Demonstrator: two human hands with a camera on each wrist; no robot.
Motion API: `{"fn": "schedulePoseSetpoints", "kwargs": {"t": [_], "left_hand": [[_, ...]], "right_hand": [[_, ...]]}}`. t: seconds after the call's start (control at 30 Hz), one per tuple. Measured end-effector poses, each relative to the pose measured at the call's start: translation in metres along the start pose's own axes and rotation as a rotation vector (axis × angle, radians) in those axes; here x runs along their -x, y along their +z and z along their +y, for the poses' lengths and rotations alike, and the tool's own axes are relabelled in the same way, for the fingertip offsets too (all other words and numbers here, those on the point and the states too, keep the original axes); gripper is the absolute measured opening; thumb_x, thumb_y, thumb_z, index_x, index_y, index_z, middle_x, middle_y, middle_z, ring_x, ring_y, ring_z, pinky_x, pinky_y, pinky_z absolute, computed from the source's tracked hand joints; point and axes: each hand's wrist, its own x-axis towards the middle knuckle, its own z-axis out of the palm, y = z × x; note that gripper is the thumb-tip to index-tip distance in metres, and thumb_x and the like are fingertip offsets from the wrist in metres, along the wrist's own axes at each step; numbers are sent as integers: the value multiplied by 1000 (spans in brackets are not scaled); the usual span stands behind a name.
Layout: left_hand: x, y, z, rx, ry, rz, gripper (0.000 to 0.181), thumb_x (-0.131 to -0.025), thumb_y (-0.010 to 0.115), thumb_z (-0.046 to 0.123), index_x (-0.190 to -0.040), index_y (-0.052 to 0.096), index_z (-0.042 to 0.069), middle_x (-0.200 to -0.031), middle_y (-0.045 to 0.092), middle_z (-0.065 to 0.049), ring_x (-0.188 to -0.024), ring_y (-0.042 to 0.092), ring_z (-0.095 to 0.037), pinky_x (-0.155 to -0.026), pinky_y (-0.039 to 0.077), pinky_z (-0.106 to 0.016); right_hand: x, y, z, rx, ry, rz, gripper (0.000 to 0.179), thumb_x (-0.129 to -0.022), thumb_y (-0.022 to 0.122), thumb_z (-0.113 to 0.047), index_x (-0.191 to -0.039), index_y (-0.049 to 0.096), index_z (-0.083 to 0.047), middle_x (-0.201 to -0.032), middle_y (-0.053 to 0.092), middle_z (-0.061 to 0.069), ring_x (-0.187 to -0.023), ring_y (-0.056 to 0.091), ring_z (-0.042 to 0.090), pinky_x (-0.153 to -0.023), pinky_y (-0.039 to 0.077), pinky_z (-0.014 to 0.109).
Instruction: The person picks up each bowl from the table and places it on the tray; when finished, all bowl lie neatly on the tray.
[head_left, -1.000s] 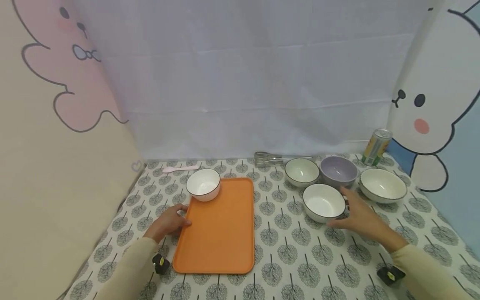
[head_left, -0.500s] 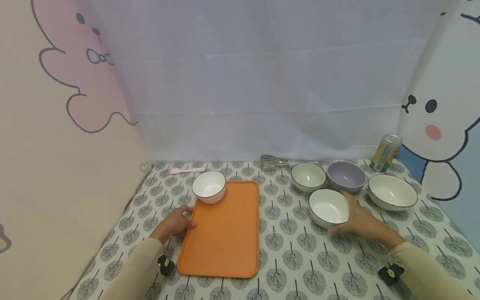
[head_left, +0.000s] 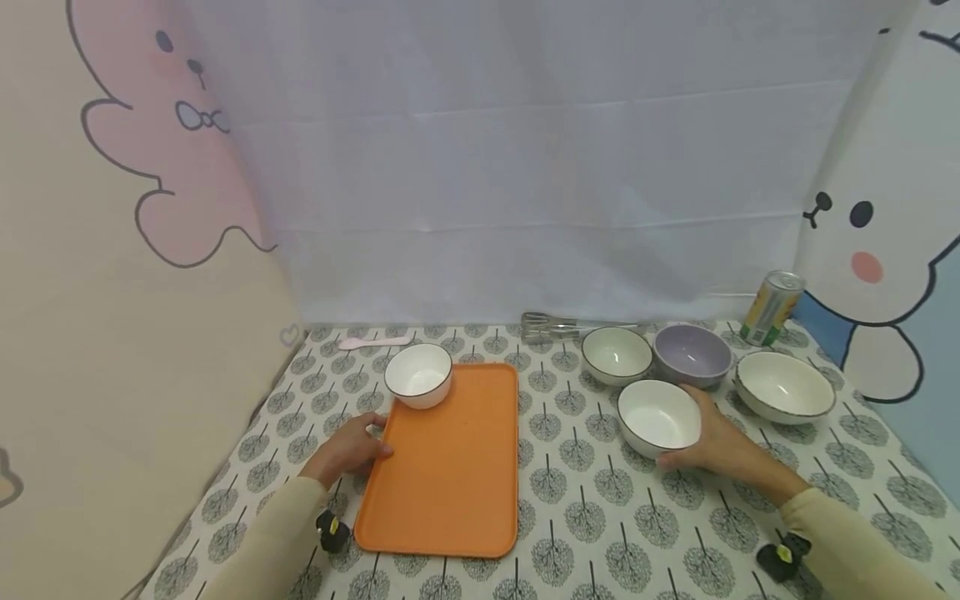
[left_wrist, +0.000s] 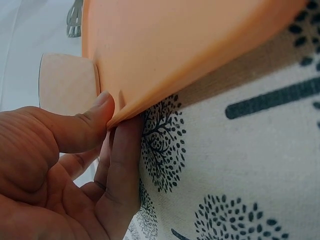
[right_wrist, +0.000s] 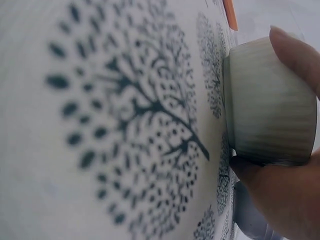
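My left hand (head_left: 351, 448) pinches the left edge of an orange tray (head_left: 442, 483), its thumb on top and fingers under the rim in the left wrist view. A white bowl with a dark rim (head_left: 418, 373) overlaps the tray's far left corner. On the right, my right hand (head_left: 711, 435) holds a second white bowl (head_left: 658, 417) by its right side. The right wrist view shows that bowl's ribbed wall (right_wrist: 270, 100) between thumb and fingers, its base close to the cloth.
Behind the held bowl stand a pale green bowl (head_left: 617, 357) and a purple bowl (head_left: 692, 357). A wide cream bowl (head_left: 784, 387) and a can (head_left: 772, 308) are farther right. A whisk (head_left: 555, 325) and a pink spoon (head_left: 373, 342) lie along the back.
My right hand has closed in on the white bowl's side, with its fingers now around it. The head view has shifted slightly. My left hand stays at the tray's edge.
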Motion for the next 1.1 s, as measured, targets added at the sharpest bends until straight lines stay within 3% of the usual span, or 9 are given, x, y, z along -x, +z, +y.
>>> {"fn": "schedulePoseSetpoints", "kwargs": {"t": [0.23,0.43,0.83,1.1], "left_hand": [[-1,4,-8,19,-7,8,53,-87,74,1,-134,50,-6,-94,68,-13,-79,68,-23,-71,59,-41],[-2,3,-11,14,-16,6,53,-87,74,1,-133,50,-6,-95,67,-13,-79,67,-23,-72,59,-41],[-4,1,-7,-19,-16,4,52,-88,73,3,-134,50,-5,-98,67,-14,-80,67,-23,-72,58,-40],[-7,0,-2,-24,-31,-9,54,-88,74,5,-135,51,-3,-95,68,-12,-80,68,-23,-75,57,-40]], "right_hand": [[0,2,-2,-40,25,3,129,-68,93,-26,-154,3,7,-140,34,39,-120,48,55,-93,45,64],[1,4,-10,-47,-17,13,125,-70,93,-23,-153,6,10,-140,34,39,-119,49,55,-92,47,61],[-5,19,-45,-152,-68,-12,123,-69,94,-22,-157,10,-1,-145,34,30,-123,48,51,-92,49,59],[-21,36,-69,-144,-91,-3,125,-66,95,-25,-157,13,-1,-144,36,30,-121,52,49,-91,51,57]]}}
